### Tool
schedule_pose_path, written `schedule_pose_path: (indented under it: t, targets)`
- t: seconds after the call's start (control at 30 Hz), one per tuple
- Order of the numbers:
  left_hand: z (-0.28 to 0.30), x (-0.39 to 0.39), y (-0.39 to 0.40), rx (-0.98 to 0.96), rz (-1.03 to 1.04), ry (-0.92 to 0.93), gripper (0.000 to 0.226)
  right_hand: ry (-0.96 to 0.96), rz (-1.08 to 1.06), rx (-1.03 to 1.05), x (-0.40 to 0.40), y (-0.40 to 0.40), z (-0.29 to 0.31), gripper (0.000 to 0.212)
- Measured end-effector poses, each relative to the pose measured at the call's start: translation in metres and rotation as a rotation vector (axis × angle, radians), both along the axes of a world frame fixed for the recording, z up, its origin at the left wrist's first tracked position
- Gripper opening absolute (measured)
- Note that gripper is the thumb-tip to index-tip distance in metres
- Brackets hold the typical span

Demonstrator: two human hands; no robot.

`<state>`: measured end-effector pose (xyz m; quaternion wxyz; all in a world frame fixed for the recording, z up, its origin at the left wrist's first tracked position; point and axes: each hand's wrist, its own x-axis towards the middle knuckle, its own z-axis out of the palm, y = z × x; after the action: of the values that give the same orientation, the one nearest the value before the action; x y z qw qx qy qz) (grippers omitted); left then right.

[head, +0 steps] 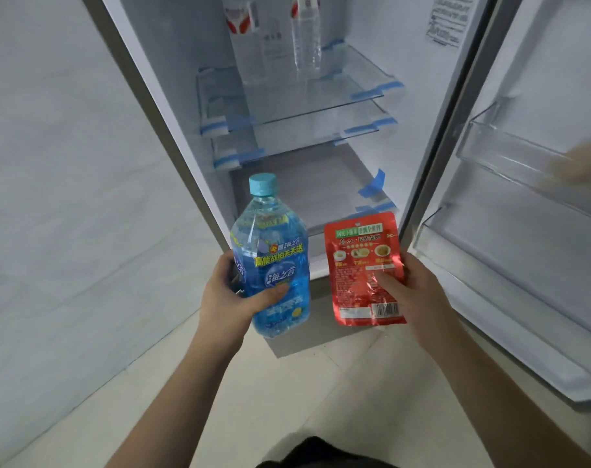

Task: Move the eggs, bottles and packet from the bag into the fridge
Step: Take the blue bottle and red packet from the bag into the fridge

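Observation:
My left hand [230, 292] grips a blue drink bottle [270, 258] with a light blue cap, held upright in front of the open fridge [172, 96]. My right hand [412, 292] pinches a red foil packet [365, 261] by its right side, thumb on the front. Both are held low, just before the fridge's bottom drawer [307, 190]. Inside, a clear water bottle [305, 35] stands on the upper glass shelf [321, 92]. No eggs and no bag are in view.
The fridge door [523, 214] stands open to the right with clear door bins [510, 153]. A second glass shelf [307, 133] lies below the upper one. Blue tape marks the shelf edges. A pale wall is on the left; tiled floor lies below.

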<state>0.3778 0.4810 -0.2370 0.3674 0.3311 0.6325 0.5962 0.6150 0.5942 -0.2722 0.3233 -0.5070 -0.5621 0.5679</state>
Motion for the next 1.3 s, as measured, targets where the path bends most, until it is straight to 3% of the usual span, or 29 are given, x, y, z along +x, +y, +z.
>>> schedule_pose_path:
  t: [0.13, 0.4, 0.57, 0.8, 1.03, 1.3]
  targets:
    - [0.000, -0.018, 0.025, 0.022, 0.004, -0.024, 0.078, -0.055, 0.044, 0.004, -0.025, 0.035, -0.004, 0.040]
    - [0.001, -0.069, 0.084, 0.058, -0.049, -0.051, 0.078, -0.077, 0.087, 0.033, -0.084, 0.088, -0.005, 0.027]
    - [0.002, -0.095, 0.121, 0.076, -0.103, -0.070, 0.070, -0.070, 0.039, 0.004, -0.109, 0.114, -0.010, 0.029]
    - [-0.004, -0.119, 0.148, 0.080, -0.151, -0.157, 0.078, -0.093, 0.004, -0.050, -0.127, 0.141, -0.031, 0.032]
    - [-0.004, -0.131, 0.174, 0.078, -0.126, -0.190, 0.082, -0.149, 0.015, -0.069, -0.147, 0.194, -0.062, 0.039]
    - [0.002, -0.126, 0.197, 0.087, -0.006, -0.174, 0.081, -0.160, 0.113, -0.169, -0.171, 0.260, -0.090, 0.033]
